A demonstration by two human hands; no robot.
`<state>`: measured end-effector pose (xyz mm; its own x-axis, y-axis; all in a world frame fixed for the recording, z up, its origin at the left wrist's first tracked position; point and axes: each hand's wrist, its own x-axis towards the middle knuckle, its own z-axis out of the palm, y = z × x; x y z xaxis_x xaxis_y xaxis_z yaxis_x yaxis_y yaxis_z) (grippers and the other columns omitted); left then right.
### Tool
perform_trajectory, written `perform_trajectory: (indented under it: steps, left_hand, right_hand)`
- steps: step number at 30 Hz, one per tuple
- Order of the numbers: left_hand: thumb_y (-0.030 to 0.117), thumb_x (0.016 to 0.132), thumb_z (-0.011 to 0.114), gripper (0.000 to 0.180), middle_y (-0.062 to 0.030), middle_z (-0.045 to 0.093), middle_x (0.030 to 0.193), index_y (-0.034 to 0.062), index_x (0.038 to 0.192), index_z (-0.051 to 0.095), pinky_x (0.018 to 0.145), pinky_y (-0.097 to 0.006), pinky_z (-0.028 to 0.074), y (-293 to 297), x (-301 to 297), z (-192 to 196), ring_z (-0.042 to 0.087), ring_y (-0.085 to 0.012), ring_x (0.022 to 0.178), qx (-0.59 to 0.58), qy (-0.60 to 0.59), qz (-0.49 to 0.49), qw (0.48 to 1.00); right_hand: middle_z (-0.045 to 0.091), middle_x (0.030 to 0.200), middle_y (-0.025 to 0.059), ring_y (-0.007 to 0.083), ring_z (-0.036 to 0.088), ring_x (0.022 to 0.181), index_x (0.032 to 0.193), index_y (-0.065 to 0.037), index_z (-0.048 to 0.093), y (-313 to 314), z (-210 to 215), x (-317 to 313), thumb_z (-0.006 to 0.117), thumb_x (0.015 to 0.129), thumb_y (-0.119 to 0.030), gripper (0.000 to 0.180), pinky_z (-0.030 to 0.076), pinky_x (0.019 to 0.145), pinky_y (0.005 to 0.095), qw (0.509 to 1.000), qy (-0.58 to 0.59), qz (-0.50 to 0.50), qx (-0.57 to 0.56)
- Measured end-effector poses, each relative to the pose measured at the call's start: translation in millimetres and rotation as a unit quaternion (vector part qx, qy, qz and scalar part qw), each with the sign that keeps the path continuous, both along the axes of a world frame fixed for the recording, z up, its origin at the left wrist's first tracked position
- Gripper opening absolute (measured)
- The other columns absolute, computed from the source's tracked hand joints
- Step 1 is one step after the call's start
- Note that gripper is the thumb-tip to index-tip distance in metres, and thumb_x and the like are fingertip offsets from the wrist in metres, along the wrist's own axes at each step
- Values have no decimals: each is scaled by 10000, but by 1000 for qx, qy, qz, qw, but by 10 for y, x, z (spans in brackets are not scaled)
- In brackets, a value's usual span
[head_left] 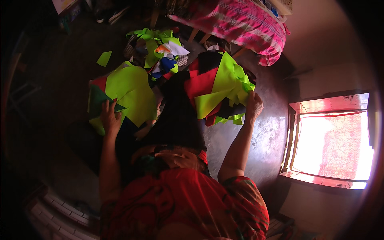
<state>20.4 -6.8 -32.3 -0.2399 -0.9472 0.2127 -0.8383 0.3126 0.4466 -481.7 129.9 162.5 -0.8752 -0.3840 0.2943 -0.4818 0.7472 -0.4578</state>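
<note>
I look down over my red patterned clothes at heaps of cloth pieces on a dark floor. My left hand (109,118) lies flat on a stack of lime-green, dark green and red fabric pieces (130,94) at the left. My right hand (253,105) grips the edge of a lime-green fabric piece (226,86) lying over red cloth (202,85) at the right. A black cloth (178,116) runs between the two heaps, down toward my lap.
More mixed scraps, green, white, blue and checked (162,50), are piled farther back. A single green scrap (104,58) lies apart at the left. A pink checked bedcover (240,22) hangs over a wooden-legged bed at the back. A bright window (334,142) is at the right.
</note>
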Motion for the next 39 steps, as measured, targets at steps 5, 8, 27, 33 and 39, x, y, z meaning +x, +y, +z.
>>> perform_trajectory:
  steps: [5, 8, 27, 33, 39]
  left_hand:
    - [119, 736, 727, 574, -164, 386, 1408, 106, 1262, 496, 997, -538, 342, -13, -1, -34, 335, -405, 1313, -6, 8, -7, 1000]
    - [128, 743, 719, 567, -160, 386, 1409, 109, 1264, 496, 994, -536, 341, -6, -14, -44, 339, -404, 1310, -10, 8, -3, 1000]
    - [311, 887, 625, 369, -112, 591, 1180, 78, 1171, 587, 830, -426, 484, -96, 115, 95, 607, -282, 999, 109, 428, 96, 892]
    - [735, 856, 330, 827, -110, 597, 1202, 41, 1251, 544, 900, -376, 455, -52, 202, 564, 563, -226, 1086, 408, 723, 46, 555]
    - [503, 871, 548, 537, -95, 610, 1105, 59, 1170, 589, 923, -329, 440, -30, 233, 536, 578, -196, 1007, 449, 651, 57, 609]
  right_hand:
    - [673, 848, 157, 369, 645, 780, 908, -89, 674, -59, 231, -61, 479, 906, -407, 373, 478, 681, 459, 990, 108, 1, -94]
    - [668, 822, 156, 338, 651, 754, 961, -90, 651, -155, 443, -86, 482, 929, -382, 339, 481, 646, 442, 973, 168, 6, -158]
    - [567, 1228, 118, 259, 547, 1119, 1255, -32, 493, -1318, -316, 2496, 450, 971, -347, 426, 419, 989, 403, 355, -832, 347, -246]
    - [575, 1196, 111, 258, 552, 1092, 1243, -34, 496, -1264, -833, 3273, 465, 975, -292, 374, 435, 960, 401, 335, -885, 281, -159]
    - [568, 1199, 116, 263, 558, 1079, 1254, -37, 477, -1236, -1317, 3134, 433, 981, -296, 378, 447, 936, 405, 392, -887, 221, -103]
